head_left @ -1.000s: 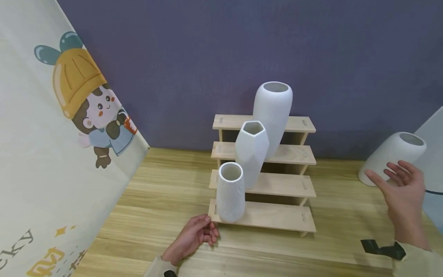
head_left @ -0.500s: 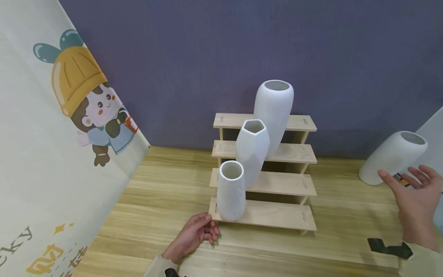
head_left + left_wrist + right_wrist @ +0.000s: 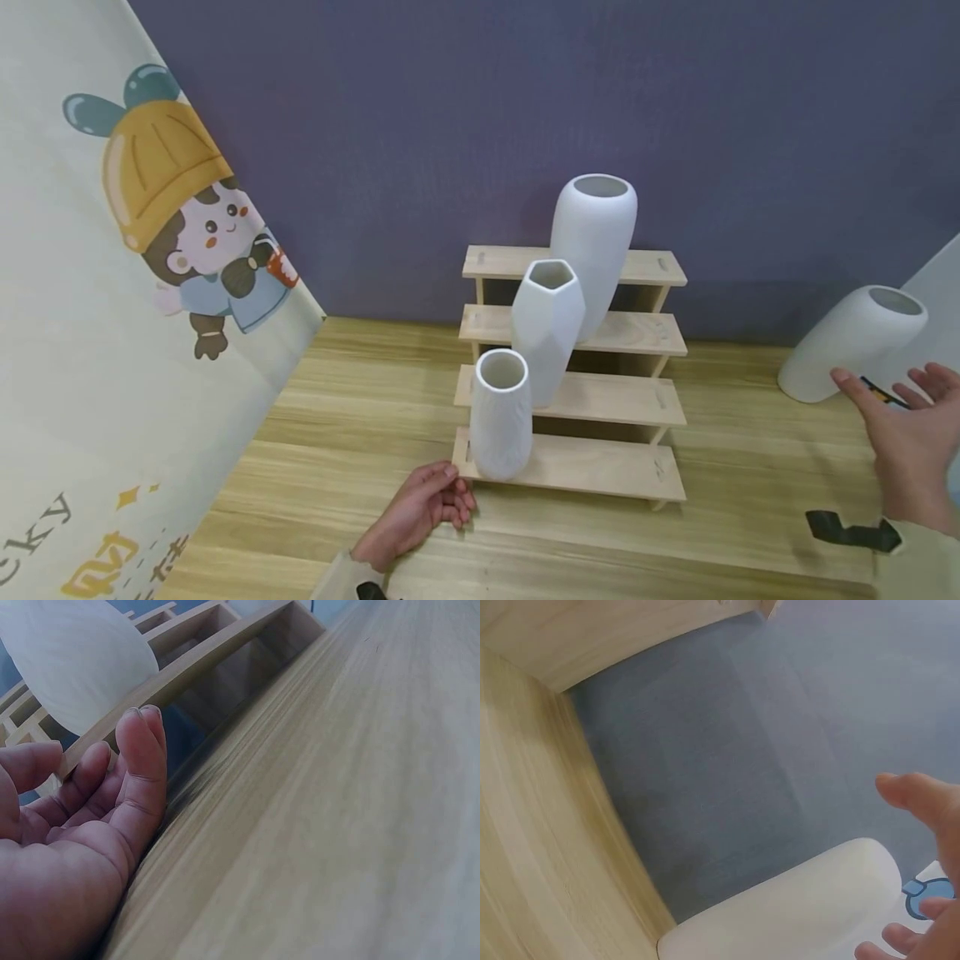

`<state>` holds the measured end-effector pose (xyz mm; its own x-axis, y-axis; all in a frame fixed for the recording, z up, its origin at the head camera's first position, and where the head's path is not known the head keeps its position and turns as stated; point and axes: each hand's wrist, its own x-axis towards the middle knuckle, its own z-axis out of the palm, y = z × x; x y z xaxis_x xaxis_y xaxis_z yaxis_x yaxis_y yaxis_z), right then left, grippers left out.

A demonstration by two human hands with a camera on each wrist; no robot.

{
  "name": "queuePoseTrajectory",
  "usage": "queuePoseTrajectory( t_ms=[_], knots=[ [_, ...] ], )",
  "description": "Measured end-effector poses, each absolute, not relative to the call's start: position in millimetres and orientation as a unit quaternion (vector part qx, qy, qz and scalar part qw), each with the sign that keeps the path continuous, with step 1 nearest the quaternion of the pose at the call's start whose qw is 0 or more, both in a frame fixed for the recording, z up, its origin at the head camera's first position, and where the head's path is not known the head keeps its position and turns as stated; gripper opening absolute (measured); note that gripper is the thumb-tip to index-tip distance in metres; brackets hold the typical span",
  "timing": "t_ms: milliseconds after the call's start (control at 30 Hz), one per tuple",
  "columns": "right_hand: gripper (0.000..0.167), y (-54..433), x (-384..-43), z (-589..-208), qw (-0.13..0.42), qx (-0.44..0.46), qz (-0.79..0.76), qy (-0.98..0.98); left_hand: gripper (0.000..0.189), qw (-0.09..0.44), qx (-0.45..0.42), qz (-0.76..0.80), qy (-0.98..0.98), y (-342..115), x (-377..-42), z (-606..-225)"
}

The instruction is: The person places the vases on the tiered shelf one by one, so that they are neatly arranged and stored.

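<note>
At the front left corner of a stepped wooden stand, my left hand pinches the lowest board, thumb on top and fingers curled below. A small textured white vase stands on that board, right of the hand. Behind it are a faceted white vase and a taller smooth one, each on a higher step. My right hand is held open, thumb apart from the fingers, in front of another smooth white vase on the table at the right. In the right wrist view this vase lies below the thumb.
The wood-grain table meets a dark blue-grey wall at the back. A white panel with a cartoon figure borders the left side. Another pale panel stands at the far right.
My right hand has moved right and slightly down, away from the vase at the right, which stays put. My left hand keeps its grip at the stand's corner.
</note>
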<state>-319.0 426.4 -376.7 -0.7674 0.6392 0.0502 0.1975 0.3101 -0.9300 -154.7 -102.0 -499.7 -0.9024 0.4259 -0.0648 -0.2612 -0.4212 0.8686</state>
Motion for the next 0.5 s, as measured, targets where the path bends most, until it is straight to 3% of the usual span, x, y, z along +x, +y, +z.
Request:
queuePoseTrajectory(
  t_ms=[500],
  knots=[
    [0.087, 434, -336, -376, 0.182, -0.286, 0.517, -0.786, 0.028, 0.203, 0.083, 0.841, 0.495, -102, -155, -500]
  ],
)
